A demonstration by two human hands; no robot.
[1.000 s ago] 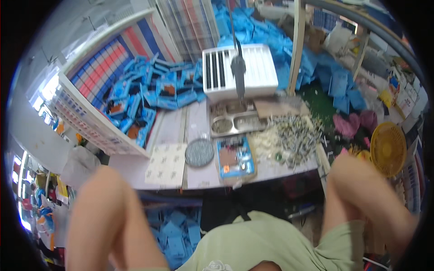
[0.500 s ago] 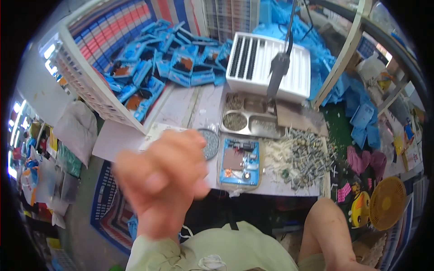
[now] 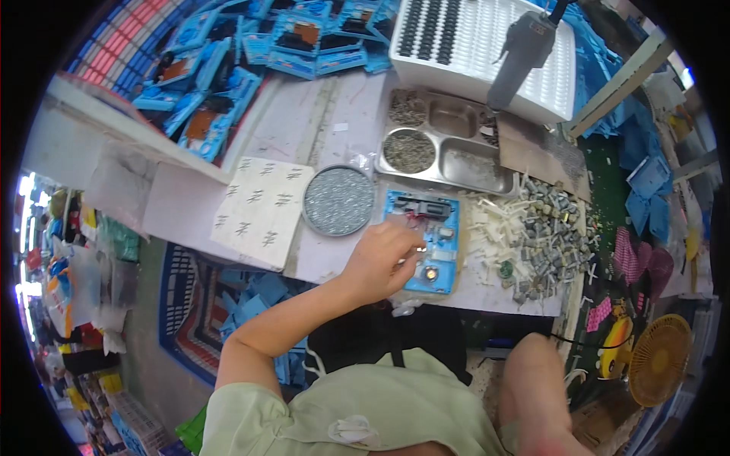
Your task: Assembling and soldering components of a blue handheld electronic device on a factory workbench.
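My left hand (image 3: 384,258) reaches over a blue plastic housing (image 3: 443,267) on the table, its fingers curled and pinched together near the housing's left side. A tiny shiny spot shows at the fingertips, but what they hold is too small to make out. Inside the housing are a black elongated part (image 3: 420,207), small pale parts and a round metal piece (image 3: 431,273); the hand hides its middle. Left of the housing stands a round dish of small grey metal pieces (image 3: 338,200). A bare bent limb (image 3: 536,380) shows at the lower right; my right hand is outside the picture.
A steel compartment tray (image 3: 449,179) holds small metal pieces. Grey cylindrical parts (image 3: 544,235) and white plastic pieces (image 3: 490,220) are heaped at the right. A dark grey power tool (image 3: 522,57) hangs before a white foam tray (image 3: 487,53). Blue housings (image 3: 304,42) pile up at the back left.
My left hand has come down from a blurred, raised position and moved right to the blue housing. The view has shifted nearer the table, and the marked white board now shows uncovered.
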